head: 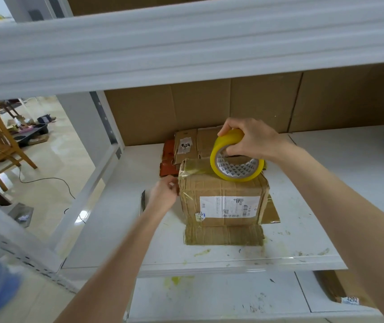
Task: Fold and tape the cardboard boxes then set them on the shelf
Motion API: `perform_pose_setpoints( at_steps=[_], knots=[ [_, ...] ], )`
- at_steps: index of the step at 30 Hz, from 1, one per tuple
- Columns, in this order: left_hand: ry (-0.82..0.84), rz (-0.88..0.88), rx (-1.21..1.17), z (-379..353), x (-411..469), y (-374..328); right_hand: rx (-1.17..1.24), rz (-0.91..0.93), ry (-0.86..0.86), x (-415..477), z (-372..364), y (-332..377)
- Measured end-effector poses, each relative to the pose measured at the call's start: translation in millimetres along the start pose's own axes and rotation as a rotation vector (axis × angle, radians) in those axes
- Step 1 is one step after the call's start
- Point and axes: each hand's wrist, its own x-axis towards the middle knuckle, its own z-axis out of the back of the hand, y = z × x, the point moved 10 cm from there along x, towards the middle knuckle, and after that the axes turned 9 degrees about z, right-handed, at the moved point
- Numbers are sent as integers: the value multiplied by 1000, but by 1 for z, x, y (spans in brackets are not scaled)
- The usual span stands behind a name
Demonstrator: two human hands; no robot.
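Fingers of the left hand curled against the left side of the box on the shelf; pinching or not, I could not tell. Farther back to their right, the right hand gripped the tape roll on the box top, with tape stretched sideways between them.

A white shipping label is stuck on the front face of the cardboard box, which stands near the middle of the shelf. Its print is turned sideways. Characters resembling "A58" and a number close to "114-00 02" can be made out, with a barcode along its lower edge; the finer lines are too small to be read. A small sticker with a handwritten scrawl overlaps the label's lower left corner. A torn, unreadable label is seen on the flattened cardboard by the shelf's back edge. Digits like "292" are shown, upside down, on a lower box's label. Only a triangle pattern is printed inside the tape roll.
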Motion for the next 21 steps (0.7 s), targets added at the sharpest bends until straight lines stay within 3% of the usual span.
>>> perform_pose_setpoints(
  at_steps=[2,6,8,11,15,17,19,21],
  knots=[
    [-35,-74,178,1,-3,-14,-10,-8,-16,-2,0,1],
    [-283,-170,398,33,-10,-43,-19,-20,-49,-5,1,1],
    [-254,-172,480,29,-12,-41,-13,-17,-58,-7,2,0],
    [-97,-68,348,16,-14,-9,-8,-22,-62,-11,5,-5],
    [-333,-357,63,38,-40,-37,5,-21,-73,-13,0,-7],
    [-252,-479,116,20,-50,-63,27,-23,-83,-13,-2,-5],
    [-108,-536,351,-16,-56,-74,29,-42,-78,-12,-4,-6],
    [-77,-547,540,-32,-57,-72,47,-71,-63,-14,-6,-8]
  ],
)
